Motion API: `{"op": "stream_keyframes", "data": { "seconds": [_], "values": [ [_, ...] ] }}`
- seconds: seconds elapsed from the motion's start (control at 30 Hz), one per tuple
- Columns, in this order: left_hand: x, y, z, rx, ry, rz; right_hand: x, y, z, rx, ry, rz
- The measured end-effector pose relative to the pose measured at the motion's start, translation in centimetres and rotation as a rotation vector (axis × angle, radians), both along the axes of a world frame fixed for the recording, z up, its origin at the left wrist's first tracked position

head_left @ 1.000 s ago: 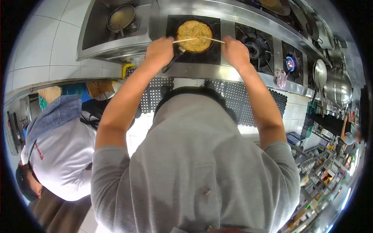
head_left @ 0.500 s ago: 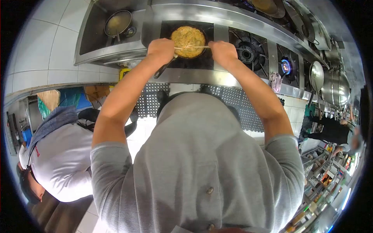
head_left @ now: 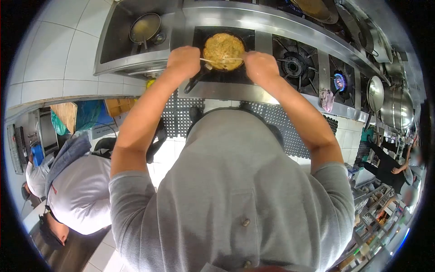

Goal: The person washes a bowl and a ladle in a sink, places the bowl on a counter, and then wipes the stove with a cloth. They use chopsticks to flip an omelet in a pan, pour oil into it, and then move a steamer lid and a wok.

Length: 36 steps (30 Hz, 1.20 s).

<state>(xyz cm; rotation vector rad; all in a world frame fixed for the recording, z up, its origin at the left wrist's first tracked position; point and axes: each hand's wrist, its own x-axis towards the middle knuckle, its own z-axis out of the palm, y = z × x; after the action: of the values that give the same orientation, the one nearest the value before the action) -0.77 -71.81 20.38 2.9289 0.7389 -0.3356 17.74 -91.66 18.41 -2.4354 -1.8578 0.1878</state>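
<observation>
A round yellow omelette [head_left: 223, 51] fills a dark frying pan on the stove. The pan's handle [head_left: 194, 84] points toward me, down and to the left. Just left of the pan, my left hand [head_left: 183, 62] is closed around a thin pale stick [head_left: 206, 60] whose tip reaches the pan's left edge. On the other side my right hand [head_left: 262, 67] grips a second thin pale stick [head_left: 234, 59] that lies across the omelette. Whether the sticks are chopsticks or utensil handles, I cannot tell. A small pale bit [head_left: 208, 66] shows at the pan's near left rim.
Another pan [head_left: 145, 28] stands in the steel basin at left. Right of my pan are a bare burner [head_left: 292, 66] and a lit burner [head_left: 340, 82], with a cloth [head_left: 326, 99] hanging in front. A ladle [head_left: 375, 93] and metal pots [head_left: 396, 109] are farther right. A person [head_left: 79, 192] bends at left.
The sticks lined up across the omelette before; now they sit apart, the left one tilted. My hands remain beside the pan. The whole view has shifted slightly, and the person at left has moved.
</observation>
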Motion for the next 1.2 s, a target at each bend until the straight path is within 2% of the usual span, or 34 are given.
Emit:
{"op": "stream_keyframes", "data": {
  "seconds": [0.1,0.17,0.23,0.37,0.43,0.57,0.67,0.73,0.8,0.87,1.03,1.2],
  "values": [
    [1.2,-0.6,-0.5,0.015,-0.017,0.056,-2.1,2.2,-2.0,0.015,0.033,-0.028],
    [1.1,0.1,-3.0,0.006,0.027,0.065,-2.4,2.4,-2.7,-0.108,0.042,-0.018],
    [0.0,1.2,-4.7,0.0,0.061,0.088,-1.1,1.0,-4.2,-0.117,0.046,-0.042],
    [-1.0,1.9,0.5,-0.007,0.053,0.075,-0.4,0.8,-2.3,-0.048,0.072,-0.094],
    [-0.2,0.9,1.8,0.015,-0.05,0.084,-1.3,2.3,-1.6,-0.044,0.071,-0.106],
    [1.6,1.5,-4.4,0.04,-0.042,0.057,-1.1,3.8,-4.9,-0.054,0.013,-0.123],
    [-0.1,3.7,-6.0,0.052,-0.034,0.046,0.1,1.8,-4.2,-0.152,0.06,-0.184],
    [-0.1,2.4,-1.3,0.039,-0.006,0.071,0.1,1.6,-2.2,-0.102,0.078,-0.175],
    [0.8,2.1,0.9,0.012,-0.015,0.108,-0.1,2.8,-1.1,-0.054,0.101,-0.161],
    [2.2,1.4,-0.3,0.037,-0.022,0.108,-0.6,4.4,-0.5,-0.052,0.075,-0.173],
    [1.5,4.0,-5.4,0.008,0.04,0.159,1.0,3.2,-4.8,-0.095,0.024,-0.144],
    [1.5,3.9,-0.1,-0.003,0.016,0.169,1.6,3.4,-2.3,-0.069,0.089,-0.209]
  ]
}}
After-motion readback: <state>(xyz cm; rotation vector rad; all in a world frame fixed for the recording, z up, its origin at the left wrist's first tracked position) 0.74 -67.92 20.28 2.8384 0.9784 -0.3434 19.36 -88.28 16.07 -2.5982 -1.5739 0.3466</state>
